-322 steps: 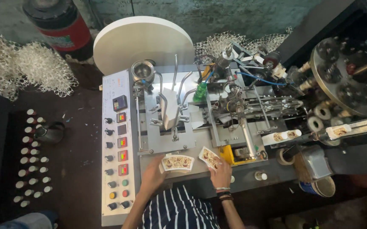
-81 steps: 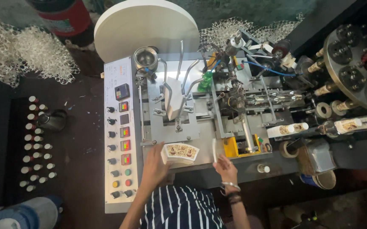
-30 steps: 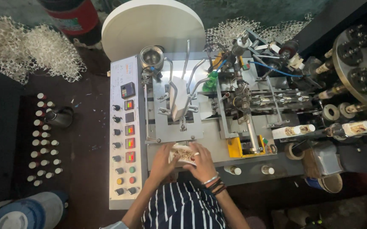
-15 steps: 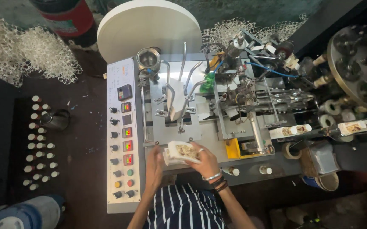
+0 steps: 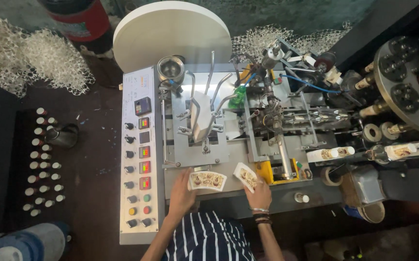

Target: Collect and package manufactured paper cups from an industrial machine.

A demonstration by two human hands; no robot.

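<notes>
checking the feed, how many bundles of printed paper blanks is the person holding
2: one fanned stack of blanks in the left hand, one smaller stack in the right hand. Others may sit hidden inside the machine.

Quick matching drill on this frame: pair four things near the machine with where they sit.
1. left hand
2. right hand
3. white disc
4. small capped bottles

a. far side of the machine, top of view
b. holds a fan-shaped printed card stack by the control panel
c. in rows on the dark surface at left
d. holds printed cards by the yellow part

Pairs: 1-b, 2-d, 3-a, 4-c
</notes>
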